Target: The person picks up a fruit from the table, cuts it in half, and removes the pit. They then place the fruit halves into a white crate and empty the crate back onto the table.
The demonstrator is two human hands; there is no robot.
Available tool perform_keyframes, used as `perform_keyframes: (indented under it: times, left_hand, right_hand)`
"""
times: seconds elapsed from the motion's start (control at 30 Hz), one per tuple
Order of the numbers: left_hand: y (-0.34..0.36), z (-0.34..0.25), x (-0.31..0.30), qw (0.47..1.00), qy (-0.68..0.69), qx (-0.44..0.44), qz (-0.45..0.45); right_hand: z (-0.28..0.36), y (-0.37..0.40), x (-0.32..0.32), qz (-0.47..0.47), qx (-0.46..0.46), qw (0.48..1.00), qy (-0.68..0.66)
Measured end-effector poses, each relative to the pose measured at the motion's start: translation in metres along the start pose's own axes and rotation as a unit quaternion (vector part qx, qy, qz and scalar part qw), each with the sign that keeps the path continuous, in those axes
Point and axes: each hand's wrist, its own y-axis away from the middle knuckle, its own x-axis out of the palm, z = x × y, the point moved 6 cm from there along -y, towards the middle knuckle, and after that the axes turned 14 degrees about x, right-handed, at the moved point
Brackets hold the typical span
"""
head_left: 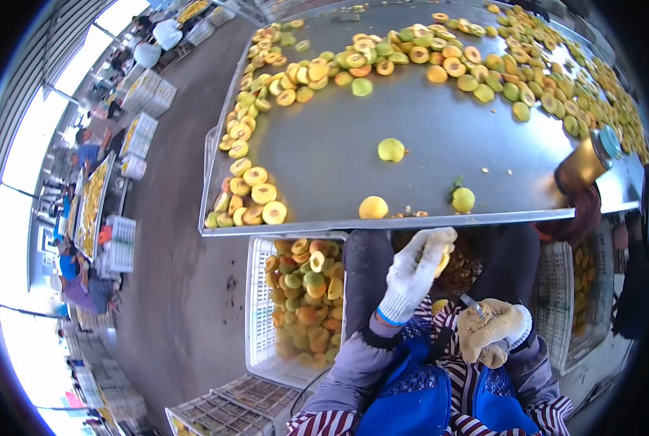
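I find the left hand [416, 270], in a white knit glove with a blue cuff edge, with its fingers bent closed on a small yellow piece of fruit [443, 261]; the piece shows at the glove's 3 o'clock side, partly covered. Taking bearings from that hand, I record the right hand [494, 331], in a soiled tan glove, at 4 o'clock, well curled around a short grey metal tool [472, 301], most of which is hidden. At 12 o'clock lies a grey sheet-metal table [306, 163] with a raised rim. On it, near that rim, I note a round orange-yellow fruit [373, 208] at 11 o'clock and a yellow-green fruit [463, 200] at 1 o'clock. A capped amber jar [585, 166] stands tilted in view at 2 o'clock. A white plastic crate [256, 341], holding fruit, sits at 8 o'clock.
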Motion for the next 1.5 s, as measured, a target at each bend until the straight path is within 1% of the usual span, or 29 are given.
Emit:
perform_keyframes:
  times: [0.07,0.1,0.13,0.17,0.2,0.27,0.33,0.4,0.43,0.57,0.6,0.63,0.67,0.73,0.83,0.93,1.0,1.07,1.1,1.13,1.17,1.2,1.23,1.27,1.33,1.37,1.43,1.47,1.5]
  left_hand:
    - [0.013,-0.02,-0.036,0.997,-0.032,0.04,-0.058]
    - [0.022,-0.025,-0.059,0.991,-0.045,0.09,-0.084]
    - [0.032,-0.025,-0.087,0.987,-0.005,0.097,-0.128]
    - [0.059,-0.032,-0.142,0.976,-0.091,0.024,-0.195]
    - [0.069,-0.045,-0.164,0.953,-0.244,-0.014,-0.177]
    - [0.099,-0.024,-0.224,0.801,-0.541,-0.232,-0.108]
    - [0.107,-0.004,-0.25,0.749,-0.634,-0.177,-0.074]
    - [0.093,0.016,-0.264,0.772,-0.616,-0.14,-0.074]
    - [0.084,0.029,-0.271,0.783,-0.605,-0.123,-0.073]
    - [0.034,0.118,-0.335,0.733,-0.676,-0.053,-0.061]
    - [0.024,0.137,-0.353,0.715,-0.695,-0.043,-0.066]
    - [0.018,0.151,-0.364,0.717,-0.682,-0.133,-0.064]
    - [0.021,0.175,-0.382,0.682,-0.714,-0.12,-0.107]
    - [0.02,0.172,-0.374,0.645,-0.736,-0.148,-0.142]
    - [0.023,0.138,-0.359,0.714,-0.656,-0.235,-0.062]
    - [0.049,0.132,-0.337,0.721,-0.657,-0.219,-0.003]
    - [0.069,0.124,-0.328,0.715,-0.651,-0.254,-0.003]
    - [0.097,0.134,-0.314,0.67,-0.701,-0.233,0.067]
    - [0.112,0.132,-0.304,0.645,-0.718,-0.248,0.084]
    - [0.142,0.149,-0.305,0.661,-0.726,-0.183,0.038]
    - [0.166,0.153,-0.3,0.703,-0.669,-0.237,0.038]
    - [0.199,0.168,-0.297,0.703,-0.647,-0.286,0.075]
    - [0.238,0.188,-0.294,0.635,-0.719,-0.263,0.105]
    - [0.258,0.191,-0.284,0.621,-0.75,-0.202,0.102]
    - [0.269,0.173,-0.273,0.645,-0.721,-0.227,0.112]
    - [0.262,0.166,-0.281,0.68,-0.65,-0.327,0.086]
    - [0.22,0.122,-0.291,0.717,-0.477,-0.507,0.036]
    - [0.205,0.11,-0.298,0.783,-0.567,-0.248,-0.057]
    - [0.173,0.095,-0.306,0.793,-0.582,-0.147,-0.104]
  right_hand:
    - [-0.003,-0.005,-0.007,-0.016,-0.022,0.999,-0.032]
    - [-0.001,-0.006,-0.008,-0.028,-0.025,0.999,-0.033]
    - [0.0,-0.008,-0.009,-0.04,-0.027,0.998,-0.034]
    - [0.003,-0.011,-0.009,-0.056,-0.027,0.998,-0.012]
    - [0.004,-0.012,-0.01,-0.072,-0.03,0.997,0.009]
    - [0.004,-0.019,-0.012,-0.11,-0.067,0.992,0.017]
    - [0.013,-0.03,-0.016,-0.153,-0.116,0.981,0.044]
    - [0.025,-0.04,-0.019,-0.204,-0.177,0.959,0.081]
    - [0.03,-0.042,-0.019,-0.23,-0.109,0.963,0.09]
    - [0.046,-0.053,-0.02,-0.304,-0.024,0.949,0.077]
    - [0.051,-0.055,-0.023,-0.324,-0.045,0.939,0.101]
    - [0.053,-0.057,-0.028,-0.345,-0.065,0.928,0.124]
    - [0.055,-0.059,-0.034,-0.374,-0.083,0.913,0.139]
    - [0.06,-0.062,-0.043,-0.436,-0.099,0.879,0.164]
    - [0.072,-0.07,-0.057,-0.479,-0.111,0.853,0.175]
    - [0.084,-0.081,-0.058,-0.483,-0.12,0.864,0.073]
    - [0.091,-0.086,-0.066,-0.484,-0.155,0.857,0.087]
    - [0.096,-0.09,-0.083,-0.503,-0.2,0.831,0.128]
    - [0.1,-0.09,-0.089,-0.519,-0.194,0.822,0.133]
    - [0.104,-0.09,-0.092,-0.514,-0.185,0.827,0.131]
    - [0.109,-0.089,-0.104,-0.511,-0.196,0.826,0.134]
    - [0.111,-0.089,-0.115,-0.508,-0.205,0.825,0.134]
    - [0.118,-0.09,-0.121,-0.497,-0.212,0.828,0.146]
    - [0.125,-0.089,-0.126,-0.489,-0.222,0.829,0.158]
    - [0.121,-0.089,-0.131,-0.484,-0.217,0.834,0.152]
    - [0.125,-0.091,-0.133,-0.481,-0.218,0.837,0.143]
    - [0.128,-0.093,-0.134,-0.48,-0.22,0.839,0.133]
    - [0.127,-0.093,-0.134,-0.482,-0.221,0.838,0.131]
    - [0.128,-0.093,-0.134,-0.485,-0.223,0.836,0.128]
